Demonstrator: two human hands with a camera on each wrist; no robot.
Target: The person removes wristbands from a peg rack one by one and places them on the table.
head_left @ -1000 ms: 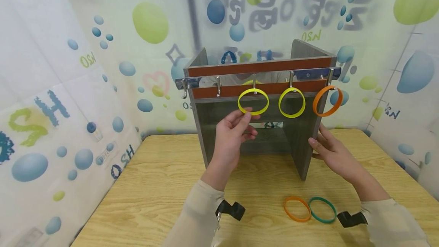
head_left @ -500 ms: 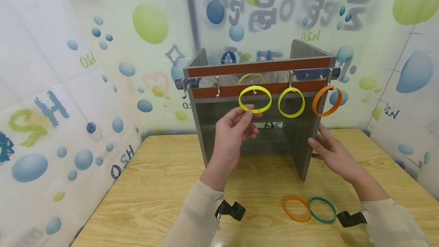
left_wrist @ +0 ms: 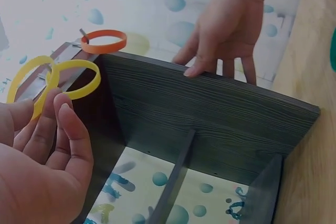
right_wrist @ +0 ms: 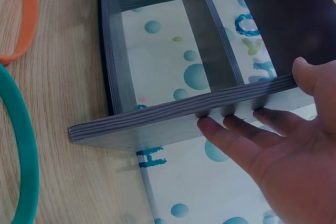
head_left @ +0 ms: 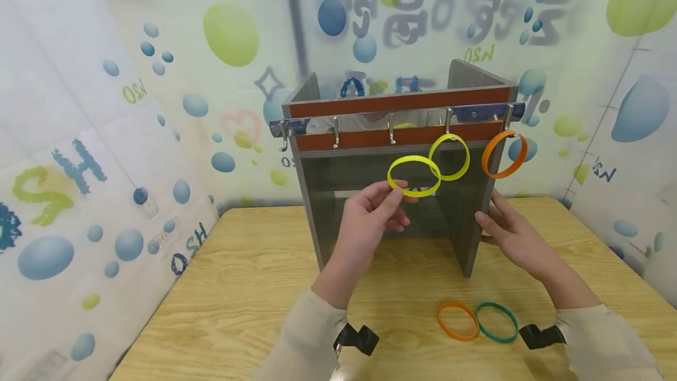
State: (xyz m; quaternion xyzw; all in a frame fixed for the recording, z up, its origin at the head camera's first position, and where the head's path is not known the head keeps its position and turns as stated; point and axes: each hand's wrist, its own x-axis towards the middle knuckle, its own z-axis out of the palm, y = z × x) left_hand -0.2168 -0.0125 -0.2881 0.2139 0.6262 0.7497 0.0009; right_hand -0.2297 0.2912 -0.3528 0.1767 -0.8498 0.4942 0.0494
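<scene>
My left hand (head_left: 367, 219) pinches the near rim of a yellow wristband (head_left: 414, 159) between thumb and fingers. It holds the band in front of the grey wooden rack (head_left: 473, 216), below the hook rail (head_left: 365, 124). A second yellow wristband (head_left: 468, 157) hangs on a hook to the right, and the held band overlaps it in the head view. On the rightmost hook hangs an orange wristband (head_left: 486, 160). My right hand (head_left: 520, 243) grips the rack's right side panel, thumb at the front edge and fingers (right_wrist: 231, 142) against the outer face.
On the wooden table (head_left: 222, 304) in front of the rack lie another orange wristband (head_left: 440, 322) and a green wristband (head_left: 515, 325), side by side. Bare hooks, such as the leftmost hook (head_left: 284, 137), line the rail's left and middle. A patterned curtain (head_left: 174, 99) surrounds the table.
The left hand first lifts the yellow wristband slightly at the middle hook, then brings it down and to the right, off that hook's line. The right hand stays on the panel.
</scene>
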